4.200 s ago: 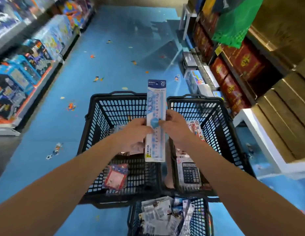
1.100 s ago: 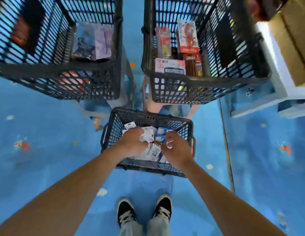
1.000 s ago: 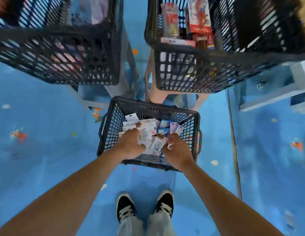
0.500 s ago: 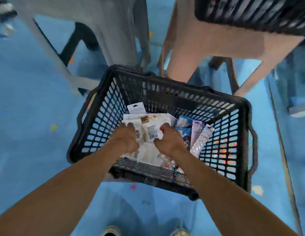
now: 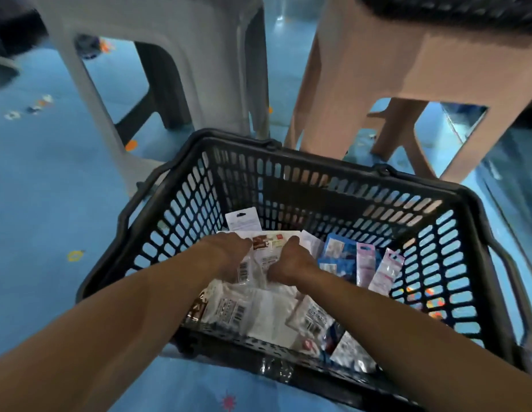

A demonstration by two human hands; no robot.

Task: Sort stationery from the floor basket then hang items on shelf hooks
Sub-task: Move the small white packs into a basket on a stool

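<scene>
Left hand [image 5: 226, 258] and right hand [image 5: 291, 263] clamp curled fingers on one packet [image 5: 263, 252] between them (inside the basket [image 5: 318, 171]).

black plastic basket [image 5: 288, 185] — glossy plastic-wrapped packets [image 5: 259, 304].

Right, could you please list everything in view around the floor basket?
basket: one, black, on the floor
labelled packet: one, white, brown label, atop pile
white packets: many, piled in basket
blue packets: few, basket's right half
pink packets: two, right of the blue
grey stool: one, behind basket, left
tan stool: one, behind basket, right
second basket: one, black, atop tan stool
floor: blue, underneath everything
left hand: one, grips labelled packet
right hand: one, grips labelled packet
</scene>
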